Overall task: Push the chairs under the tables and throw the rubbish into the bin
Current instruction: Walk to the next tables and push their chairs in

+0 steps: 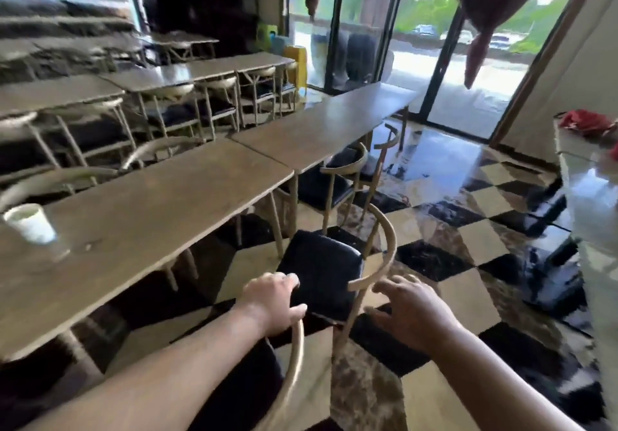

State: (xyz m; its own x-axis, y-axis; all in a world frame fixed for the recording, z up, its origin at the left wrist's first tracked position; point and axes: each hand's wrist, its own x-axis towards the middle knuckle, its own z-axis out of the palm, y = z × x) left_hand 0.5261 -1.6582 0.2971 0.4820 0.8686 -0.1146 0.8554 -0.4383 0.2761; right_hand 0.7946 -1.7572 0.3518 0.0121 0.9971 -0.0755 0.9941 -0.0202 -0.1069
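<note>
Two chairs with curved tan backrests and black seats stand pulled out from the long wooden table [150, 203]. My left hand [272, 300] is closed over the top of the nearest chair's backrest [296, 357]. My right hand [411, 310] is open with fingers spread, just right of the tip of the second chair's backrest [384, 250], apparently not touching it. That second chair's seat [321, 263] sits beyond the table edge. A white paper cup [30, 223] stands on the table at the far left.
Two more chairs [344, 166] stand by the adjoining table [317, 129]. Rows of tables with tucked chairs fill the left. A glossy checkered floor [475, 243] stretches right to a white counter [588, 176]. Glass doors and a yellow object [296, 59] are at the back.
</note>
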